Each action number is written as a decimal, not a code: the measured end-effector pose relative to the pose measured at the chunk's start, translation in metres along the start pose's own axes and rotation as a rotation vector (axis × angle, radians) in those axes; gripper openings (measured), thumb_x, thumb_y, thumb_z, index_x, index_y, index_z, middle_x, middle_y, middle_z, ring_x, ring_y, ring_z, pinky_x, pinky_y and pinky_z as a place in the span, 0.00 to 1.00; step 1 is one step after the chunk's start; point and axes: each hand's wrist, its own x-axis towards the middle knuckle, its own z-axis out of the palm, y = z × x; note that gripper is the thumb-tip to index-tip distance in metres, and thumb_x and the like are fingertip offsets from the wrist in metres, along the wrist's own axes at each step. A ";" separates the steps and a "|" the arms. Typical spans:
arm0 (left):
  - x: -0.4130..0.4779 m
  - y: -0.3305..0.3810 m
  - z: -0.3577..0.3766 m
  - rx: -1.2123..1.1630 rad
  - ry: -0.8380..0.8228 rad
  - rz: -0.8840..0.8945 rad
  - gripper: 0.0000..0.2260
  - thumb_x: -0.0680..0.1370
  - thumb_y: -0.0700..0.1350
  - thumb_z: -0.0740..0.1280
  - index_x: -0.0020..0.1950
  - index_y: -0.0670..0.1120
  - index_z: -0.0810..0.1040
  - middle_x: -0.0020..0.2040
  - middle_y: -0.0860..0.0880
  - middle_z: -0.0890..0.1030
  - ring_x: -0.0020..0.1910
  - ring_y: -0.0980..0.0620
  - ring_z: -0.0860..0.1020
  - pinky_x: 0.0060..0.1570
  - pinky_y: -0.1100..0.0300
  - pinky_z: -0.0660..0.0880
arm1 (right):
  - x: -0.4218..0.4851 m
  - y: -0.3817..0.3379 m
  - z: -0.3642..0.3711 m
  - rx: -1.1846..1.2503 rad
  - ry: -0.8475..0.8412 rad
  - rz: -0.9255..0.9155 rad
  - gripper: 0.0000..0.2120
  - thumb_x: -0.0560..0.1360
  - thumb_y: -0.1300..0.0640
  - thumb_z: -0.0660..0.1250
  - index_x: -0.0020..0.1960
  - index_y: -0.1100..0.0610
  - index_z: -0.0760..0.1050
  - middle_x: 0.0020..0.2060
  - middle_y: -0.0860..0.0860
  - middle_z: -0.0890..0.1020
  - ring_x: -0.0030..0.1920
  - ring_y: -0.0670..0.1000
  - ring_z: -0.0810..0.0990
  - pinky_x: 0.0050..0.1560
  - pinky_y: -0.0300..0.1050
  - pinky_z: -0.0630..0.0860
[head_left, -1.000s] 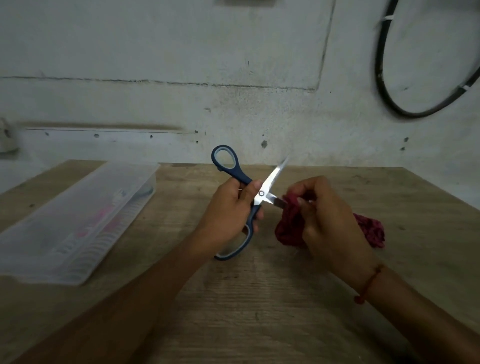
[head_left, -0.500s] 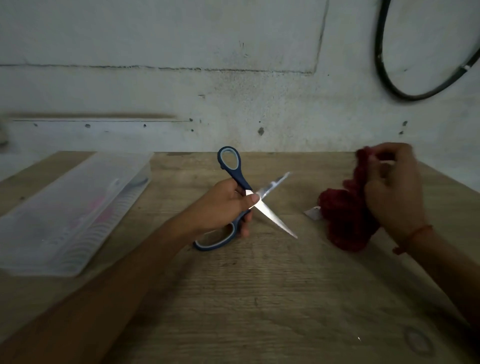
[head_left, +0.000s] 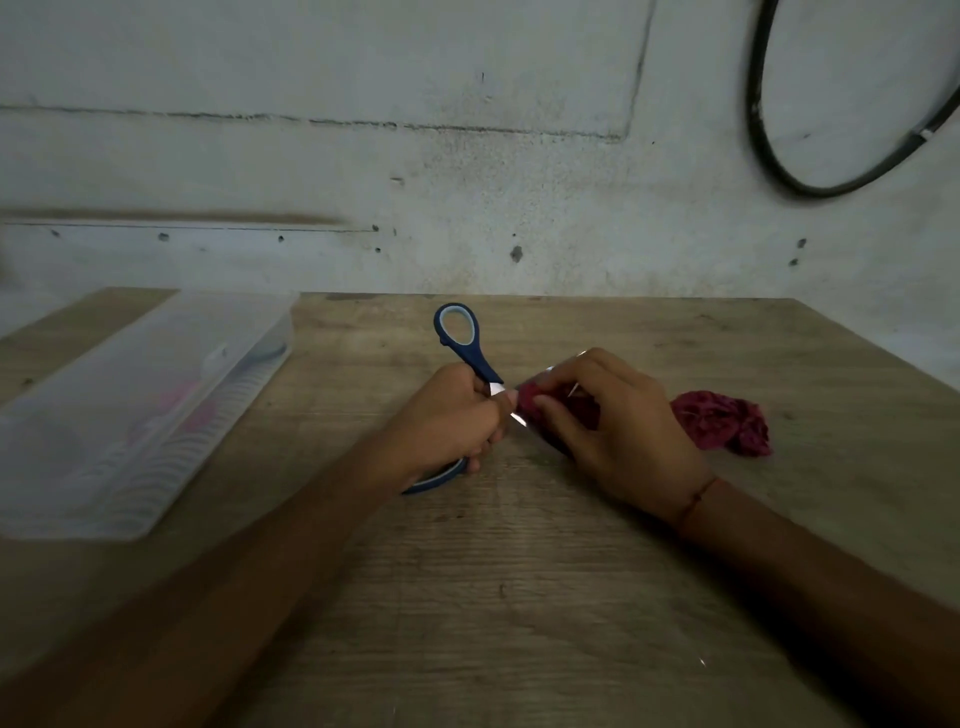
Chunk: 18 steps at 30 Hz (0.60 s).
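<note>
The step in hand looks like wiping the scissors (head_left: 479, 361) clean. The left hand (head_left: 452, 415) grips them at the pivot, fingers curled round the lower handle, above the middle of the table (head_left: 519, 597). The right hand (head_left: 618, 431) pinches a bunch of the red cloth (head_left: 722, 421) against a blade, and the rest of the cloth trails on the table. Next, I judge, the cloth should slide toward the tip, with the fingers kept off the edge.

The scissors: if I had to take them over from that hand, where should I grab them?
Probably the free blue handle loop of the scissors, coming from the far side. It sticks up clear of the left hand, while the blades point right into the red cloth that the right hand holds.
</note>
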 end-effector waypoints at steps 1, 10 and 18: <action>0.000 0.001 0.002 0.009 0.007 0.007 0.12 0.82 0.44 0.63 0.40 0.43 0.75 0.28 0.48 0.73 0.21 0.56 0.68 0.24 0.59 0.69 | 0.000 0.001 0.001 -0.002 -0.010 -0.003 0.07 0.76 0.55 0.68 0.53 0.53 0.79 0.49 0.47 0.79 0.48 0.44 0.78 0.49 0.42 0.78; 0.003 -0.002 0.011 0.127 0.039 0.106 0.13 0.83 0.53 0.60 0.54 0.43 0.70 0.37 0.47 0.74 0.25 0.57 0.68 0.24 0.58 0.69 | 0.002 -0.008 -0.001 0.089 0.196 0.030 0.04 0.71 0.57 0.74 0.45 0.56 0.83 0.42 0.47 0.83 0.43 0.43 0.80 0.43 0.38 0.78; 0.000 0.001 0.013 0.288 0.094 0.185 0.14 0.82 0.53 0.62 0.60 0.43 0.68 0.44 0.50 0.78 0.40 0.53 0.77 0.41 0.53 0.76 | 0.003 -0.009 -0.001 0.083 0.254 0.111 0.03 0.71 0.56 0.74 0.44 0.54 0.84 0.40 0.46 0.83 0.40 0.42 0.81 0.41 0.34 0.76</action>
